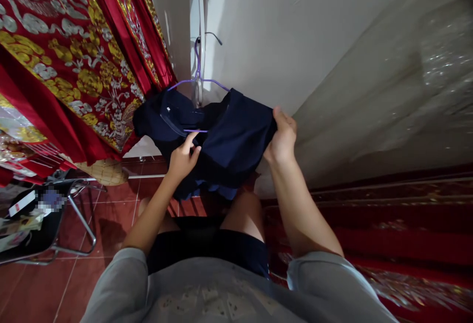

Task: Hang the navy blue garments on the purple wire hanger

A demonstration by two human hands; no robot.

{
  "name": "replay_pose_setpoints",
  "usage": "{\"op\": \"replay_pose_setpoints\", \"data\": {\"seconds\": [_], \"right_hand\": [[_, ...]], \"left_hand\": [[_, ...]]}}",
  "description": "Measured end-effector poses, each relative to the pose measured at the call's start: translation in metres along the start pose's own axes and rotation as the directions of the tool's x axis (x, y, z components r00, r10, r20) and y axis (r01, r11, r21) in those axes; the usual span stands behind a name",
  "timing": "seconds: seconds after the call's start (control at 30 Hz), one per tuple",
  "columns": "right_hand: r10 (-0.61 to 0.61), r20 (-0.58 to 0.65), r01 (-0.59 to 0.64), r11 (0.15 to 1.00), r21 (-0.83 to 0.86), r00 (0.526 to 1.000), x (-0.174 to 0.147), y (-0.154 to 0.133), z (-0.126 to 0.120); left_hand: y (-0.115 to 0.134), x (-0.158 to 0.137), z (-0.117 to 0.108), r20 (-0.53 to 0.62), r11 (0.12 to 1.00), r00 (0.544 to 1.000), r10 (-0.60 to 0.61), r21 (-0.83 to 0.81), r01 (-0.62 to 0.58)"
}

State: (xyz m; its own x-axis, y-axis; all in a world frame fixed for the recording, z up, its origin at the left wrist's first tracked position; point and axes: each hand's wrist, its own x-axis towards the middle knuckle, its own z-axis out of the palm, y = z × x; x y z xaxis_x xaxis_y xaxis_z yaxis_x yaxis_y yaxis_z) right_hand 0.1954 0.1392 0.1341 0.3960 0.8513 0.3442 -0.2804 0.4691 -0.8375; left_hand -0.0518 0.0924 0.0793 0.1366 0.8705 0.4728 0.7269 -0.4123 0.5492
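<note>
A navy-blue short-sleeved top [236, 130] hangs in front of me on a purple wire hanger [198, 69]. The hanger's hook is up against the wall fittings, and its lower bar shows through the neck opening. At the front of the neckline my left hand [185, 158] holds the fabric edge, its index finger close to that bar and its thumb lower on the cloth. My right hand [283, 135] grips the outer sleeve edge on the right and stretches it sideways; the cloth covers some of its fingers.
Red cloth with gold and silver embroidery [84, 71] hangs at the left. Below it, a black folding chair [44, 234] bears small items. A pale wall [258, 27] stands behind, translucent plastic sheeting [380, 96] hangs right, and red tiles [107, 229] cover the floor.
</note>
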Motion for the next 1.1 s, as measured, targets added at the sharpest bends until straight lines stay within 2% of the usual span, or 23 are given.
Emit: {"op": "replay_pose_setpoints", "data": {"seconds": [0.1, 0.17, 0.23, 0.3, 0.37, 0.4, 0.43, 0.47, 0.5, 0.53, 0.57, 0.6, 0.63, 0.67, 0.7, 0.77, 0.83, 0.93, 1.0, 1.1], "right_hand": [[0.004, -0.028, -0.005, 0.999, -0.034, 1.000, 0.005, 0.006, -0.005], [-0.008, -0.048, 0.002, 0.992, -0.124, 0.999, 0.013, 0.015, -0.013], [-0.064, -0.104, 0.036, 0.967, -0.253, 0.992, 0.019, 0.029, -0.024], [-0.154, -0.228, 0.062, 0.928, -0.366, 0.961, 0.012, 0.043, -0.035], [-0.197, -0.373, 0.029, 0.912, -0.410, 0.907, -0.013, 0.055, -0.039], [-0.163, -0.415, -0.019, 0.916, -0.401, 0.895, -0.032, 0.060, -0.039], [-0.093, -0.395, -0.063, 0.929, -0.365, 0.914, -0.054, 0.063, -0.036], [0.039, -0.293, -0.135, 0.940, -0.315, 0.955, -0.076, 0.065, -0.032], [0.216, -0.117, -0.241, 0.929, -0.280, 0.969, -0.097, 0.064, -0.027], [0.360, 0.099, -0.320, 0.903, -0.288, 0.928, -0.115, 0.062, -0.020], [0.431, 0.269, -0.345, 0.885, -0.313, 0.861, -0.129, 0.058, -0.014], [0.467, 0.384, -0.347, 0.873, -0.342, 0.797, -0.138, 0.053, -0.008], [0.468, 0.440, -0.324, 0.873, -0.365, 0.767, -0.142, 0.047, -0.002], [0.450, 0.449, -0.290, 0.878, -0.381, 0.772, -0.143, 0.042, 0.002], [0.428, 0.429, -0.259, 0.880, -0.397, 0.796, -0.141, 0.037, 0.005], [0.398, 0.376, -0.215, 0.871, -0.442, 0.837, -0.135, 0.030, 0.009], [0.394, 0.372, -0.171, 0.845, -0.507, 0.840, -0.131, 0.028, 0.010], [0.434, 0.380, -0.164, 0.806, -0.568, 0.817, -0.134, 0.030, 0.010], [0.443, 0.365, -0.191, 0.810, -0.555, 0.819, -0.137, 0.032, 0.010], [0.426, 0.359, -0.197, 0.828, -0.526, 0.830, -0.139, 0.030, 0.010]], "left_hand": [[-0.006, 0.004, 0.001, 0.152, 0.993, 0.987, -0.053, 0.115, 0.036], [-0.007, -0.001, 0.003, 0.192, 0.990, 0.979, -0.070, 0.131, 0.045], [-0.006, -0.013, 0.008, 0.188, 0.992, 0.979, -0.079, 0.109, 0.059], [-0.002, -0.028, 0.015, 0.157, 0.994, 0.982, -0.107, 0.046, 0.101], [0.004, -0.044, 0.022, 0.101, 0.985, 0.983, -0.151, -0.073, 0.159], [0.007, -0.051, 0.026, 0.064, 0.974, 0.983, -0.174, -0.139, 0.181], [0.010, -0.056, 0.029, 0.027, 0.960, 0.980, -0.195, -0.200, 0.197], [0.012, -0.061, 0.031, -0.007, 0.946, 0.977, -0.212, -0.251, 0.204], [0.015, -0.064, 0.032, -0.034, 0.935, 0.975, -0.220, -0.291, 0.201], [0.017, -0.065, 0.032, -0.053, 0.927, 0.975, -0.218, -0.324, 0.190], [0.019, -0.066, 0.032, -0.066, 0.918, 0.976, -0.209, -0.356, 0.173], [0.021, -0.066, 0.032, -0.080, 0.908, 0.977, -0.197, -0.390, 0.151], [0.023, -0.065, 0.032, -0.099, 0.896, 0.978, -0.186, -0.426, 0.127], [0.026, -0.064, 0.032, -0.123, 0.879, 0.975, -0.185, -0.464, 0.108], [0.030, -0.064, 0.034, -0.152, 0.859, 0.969, -0.197, -0.503, 0.095], [0.038, -0.065, 0.040, -0.224, 0.809, 0.936, -0.273, -0.579, 0.098], [0.046, -0.070, 0.050, -0.274, 0.750, 0.878, -0.392, -0.648, 0.133], [0.053, -0.080, 0.064, -0.259, 0.678, 0.808, -0.529, -0.702, 0.220], [0.052, -0.084, 0.067, -0.226, 0.669, 0.806, -0.548, -0.697, 0.260], [0.049, -0.085, 0.062, -0.208, 0.687, 0.830, -0.517, -0.680, 0.257]]}}
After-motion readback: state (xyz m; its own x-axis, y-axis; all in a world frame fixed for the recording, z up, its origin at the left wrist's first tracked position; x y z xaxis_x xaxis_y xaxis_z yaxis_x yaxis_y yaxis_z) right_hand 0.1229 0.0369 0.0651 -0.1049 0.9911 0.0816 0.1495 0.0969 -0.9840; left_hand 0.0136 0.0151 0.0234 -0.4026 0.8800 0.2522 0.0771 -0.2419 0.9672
